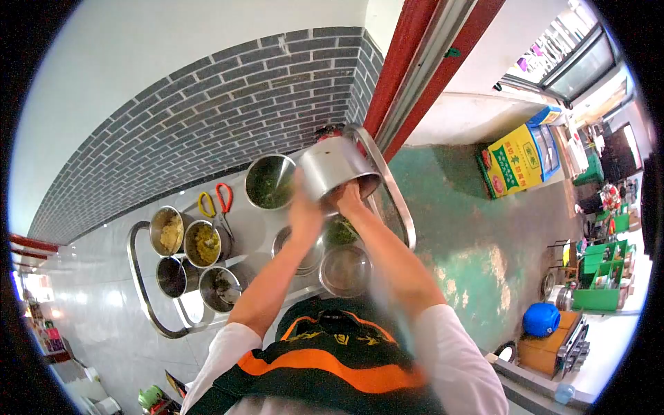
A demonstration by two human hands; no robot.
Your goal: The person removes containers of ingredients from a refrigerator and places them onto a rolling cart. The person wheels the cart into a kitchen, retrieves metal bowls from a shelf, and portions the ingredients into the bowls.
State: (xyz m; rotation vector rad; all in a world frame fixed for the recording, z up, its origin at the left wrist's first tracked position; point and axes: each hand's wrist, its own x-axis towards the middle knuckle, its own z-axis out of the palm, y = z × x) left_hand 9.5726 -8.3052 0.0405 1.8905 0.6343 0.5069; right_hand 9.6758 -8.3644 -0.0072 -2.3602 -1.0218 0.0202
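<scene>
A large steel pot is tipped over on its side at the cart's right end, its mouth facing down and toward me. My left hand is against the pot's near left side, blurred by motion, so its fingers are unclear. Into the pot's mouth reaches my right hand, its fingers mostly hidden inside. Below the mouth is a bowl with green leafy pieces. Beside the pot stands a steel pot of dark greens. An empty-looking steel bowl sits nearer to me.
The metal cart rail surrounds several small containers, including one with yellow-green food. Scissors with red and yellow handles lie behind them. A brick wall runs along the far side; a yellow freezer stands at right.
</scene>
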